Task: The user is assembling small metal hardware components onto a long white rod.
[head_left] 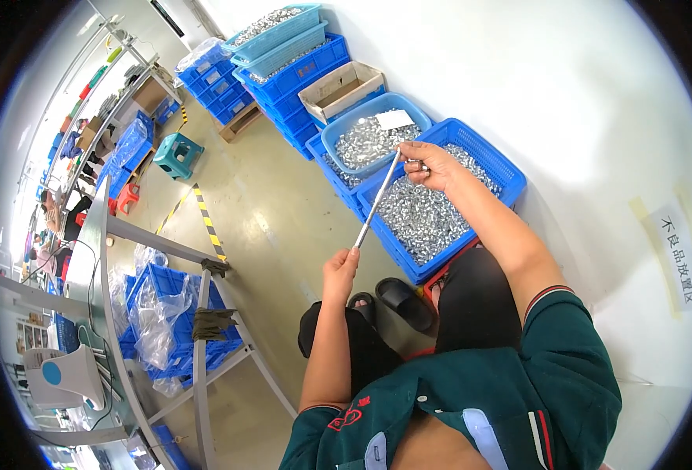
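Observation:
My left hand (340, 274) is closed round the near end of a thin, straight silvery metal rod (376, 205), which slants up and away to the right. At the rod's far end, the fingertips of my right hand (433, 165) are pinched together. A small shiny metal part (425, 166) shows between the lower fingers of that hand; its exact kind is too small to tell. Below the right hand stands a blue plastic crate (510, 174) full of small silvery metal parts (424, 218). Behind it, a light blue basin (330, 141) holds similar parts, with a white card (394, 119) on top.
An open box (346, 92) and stacked blue crates (299, 78) stand along the wall. To the left are a metal-framed table (200, 368), blue crates with plastic film (166, 301) and a green stool (178, 155). A black slipper (405, 304) lies by my feet.

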Motion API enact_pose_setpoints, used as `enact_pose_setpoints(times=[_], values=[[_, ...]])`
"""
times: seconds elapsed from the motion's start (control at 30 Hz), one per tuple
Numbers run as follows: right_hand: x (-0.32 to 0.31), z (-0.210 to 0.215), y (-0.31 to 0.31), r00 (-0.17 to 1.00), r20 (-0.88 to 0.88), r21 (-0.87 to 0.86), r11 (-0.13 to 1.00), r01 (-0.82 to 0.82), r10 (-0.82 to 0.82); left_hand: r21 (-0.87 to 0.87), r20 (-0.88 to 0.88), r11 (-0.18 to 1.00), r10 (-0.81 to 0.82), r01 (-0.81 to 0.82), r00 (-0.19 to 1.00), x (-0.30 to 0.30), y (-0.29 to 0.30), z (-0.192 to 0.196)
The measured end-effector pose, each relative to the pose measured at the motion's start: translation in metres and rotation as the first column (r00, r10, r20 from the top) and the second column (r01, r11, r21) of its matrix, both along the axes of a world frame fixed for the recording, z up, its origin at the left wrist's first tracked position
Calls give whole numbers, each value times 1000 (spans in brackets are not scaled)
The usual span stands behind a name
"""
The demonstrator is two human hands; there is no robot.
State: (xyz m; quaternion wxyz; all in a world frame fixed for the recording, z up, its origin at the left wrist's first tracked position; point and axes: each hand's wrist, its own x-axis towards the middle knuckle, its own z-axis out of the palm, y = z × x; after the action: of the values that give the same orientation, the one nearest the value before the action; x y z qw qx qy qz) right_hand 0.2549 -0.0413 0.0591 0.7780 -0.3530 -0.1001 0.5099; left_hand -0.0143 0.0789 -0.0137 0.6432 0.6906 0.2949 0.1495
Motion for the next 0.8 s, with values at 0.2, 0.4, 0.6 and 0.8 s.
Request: enact_pose_setpoints(times=[0.2, 0.4, 0.6, 0.8], values=[[1, 10, -3, 961, 277, -110, 994, 6, 25, -21, -3, 1000, -1, 1, 1000, -2, 1, -1], [-2, 15, 0, 986, 167, -37, 999, -17, 22, -171, -9, 985, -6, 4, 1000, -1, -4, 12], [-29, 10, 10, 913, 350, -256, 959, -120, 208, -164, -4, 986, -1, 0, 1000, 2, -4, 12], [-15, 10, 4, 919, 315, -325, 937, -129, 236, -204, -14, 978, 30, -33, 999, 6, -5, 15]])
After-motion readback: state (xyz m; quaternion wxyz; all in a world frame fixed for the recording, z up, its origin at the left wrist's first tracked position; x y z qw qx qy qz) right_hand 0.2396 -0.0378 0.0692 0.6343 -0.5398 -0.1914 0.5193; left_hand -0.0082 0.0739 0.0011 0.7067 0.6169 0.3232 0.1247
